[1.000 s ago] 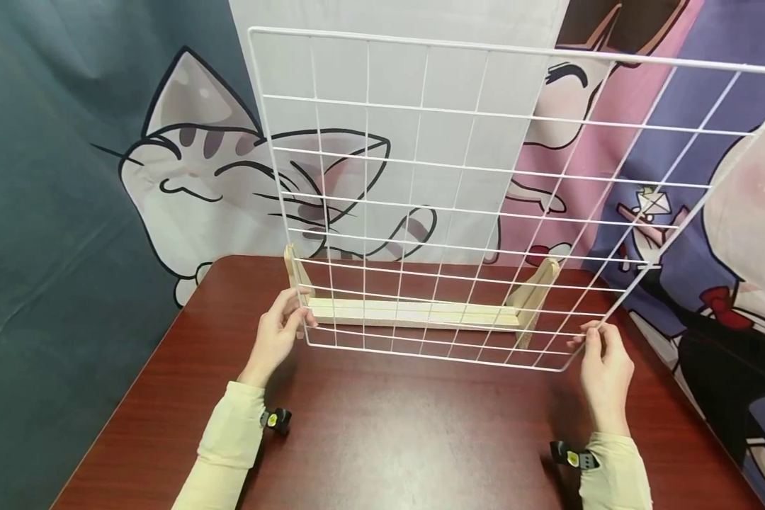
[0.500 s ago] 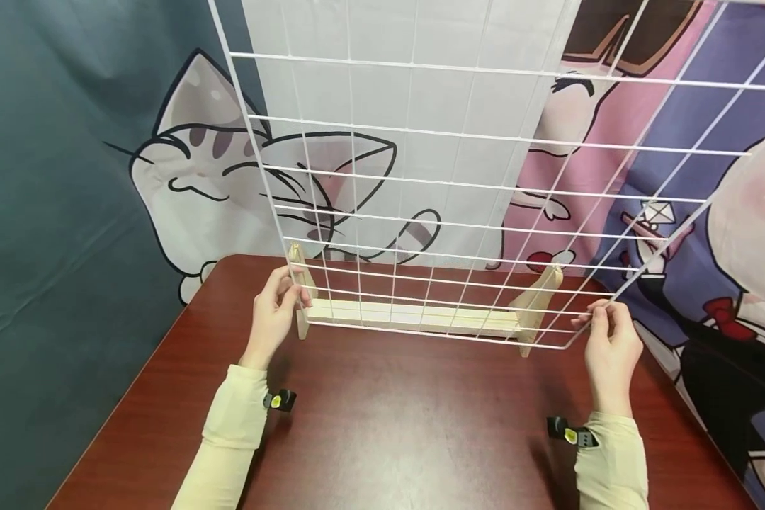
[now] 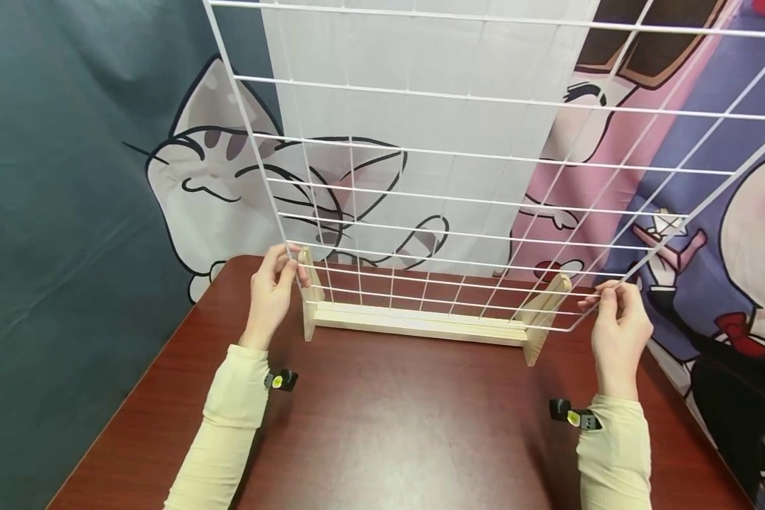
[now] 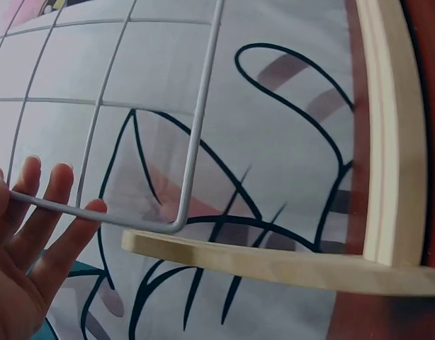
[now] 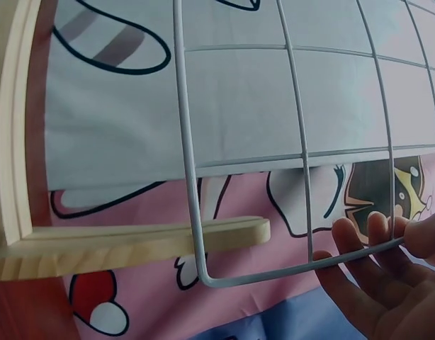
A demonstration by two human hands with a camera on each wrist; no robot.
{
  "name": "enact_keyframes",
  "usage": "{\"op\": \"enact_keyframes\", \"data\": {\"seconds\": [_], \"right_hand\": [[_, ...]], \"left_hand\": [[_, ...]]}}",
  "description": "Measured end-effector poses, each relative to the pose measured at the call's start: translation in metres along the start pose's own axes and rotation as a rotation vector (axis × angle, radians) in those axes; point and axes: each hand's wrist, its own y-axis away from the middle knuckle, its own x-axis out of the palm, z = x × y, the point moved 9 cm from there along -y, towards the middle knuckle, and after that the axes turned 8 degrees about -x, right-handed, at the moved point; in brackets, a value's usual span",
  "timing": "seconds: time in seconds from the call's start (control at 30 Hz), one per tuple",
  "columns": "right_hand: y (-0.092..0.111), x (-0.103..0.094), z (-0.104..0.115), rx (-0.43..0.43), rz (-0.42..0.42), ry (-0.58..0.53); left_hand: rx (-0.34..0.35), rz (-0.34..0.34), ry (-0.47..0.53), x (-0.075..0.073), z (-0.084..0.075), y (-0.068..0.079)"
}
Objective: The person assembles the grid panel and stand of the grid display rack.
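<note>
A white wire grid panel [image 3: 346,85] stands raised, its top running out of the head view. My left hand [image 3: 273,287] pinches its left side rod, and my right hand [image 3: 620,326] pinches the right side rod, both near the bottom. Behind the panel's lower end, a pale wooden stand [image 3: 421,323] rests on the table, with a grooved crossbar between two side pieces. In the left wrist view, the panel's corner is close to the left side piece's rounded tip [image 4: 203,251]. In the right wrist view, the side rod crosses before the right tip [image 5: 239,234]; contact cannot be told.
The stand is on a reddish-brown table [image 3: 382,425], near its back edge. A printed curtain with cartoon cats [image 3: 197,184] hangs close behind the table and along the right side. Plain green cloth [image 3: 57,248] hangs at the left.
Both hands have lifted the panel and carried it away from the body, over the stand. Its bottom edge has risen from below the crossbar to about its height in the head view.
</note>
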Motion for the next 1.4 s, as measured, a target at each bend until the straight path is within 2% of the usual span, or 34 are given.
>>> {"op": "enact_keyframes", "data": {"seconds": [0.13,0.27,0.37,0.53,0.63,0.8,1.03,1.2,1.4], "right_hand": [[-0.004,-0.001,0.002,0.000,-0.023,-0.025],[-0.009,0.000,0.004,0.011,-0.037,-0.030],[-0.014,0.001,0.008,-0.003,-0.049,-0.046],[-0.022,0.007,0.018,-0.029,-0.041,-0.079],[-0.027,0.011,0.023,-0.040,-0.028,-0.075],[-0.039,0.014,0.029,-0.056,-0.024,-0.076],[-0.051,0.016,0.035,-0.071,-0.040,-0.152],[-0.057,0.015,0.041,-0.106,-0.036,-0.128],[-0.060,0.022,0.035,-0.091,-0.011,-0.184]], "left_hand": [[-0.013,-0.008,0.002,0.003,-0.014,-0.005],[0.022,-0.030,-0.019,0.002,-0.038,-0.008],[0.034,-0.035,-0.029,0.001,-0.046,-0.011],[0.003,-0.036,-0.012,0.000,-0.043,-0.019],[-0.007,-0.040,0.008,-0.003,-0.032,-0.028],[0.021,-0.037,0.033,-0.007,-0.022,-0.044],[0.070,-0.051,0.053,-0.010,-0.034,-0.055],[0.078,-0.030,0.076,-0.008,-0.043,-0.063],[0.092,-0.031,0.062,-0.008,-0.042,-0.074]]}}
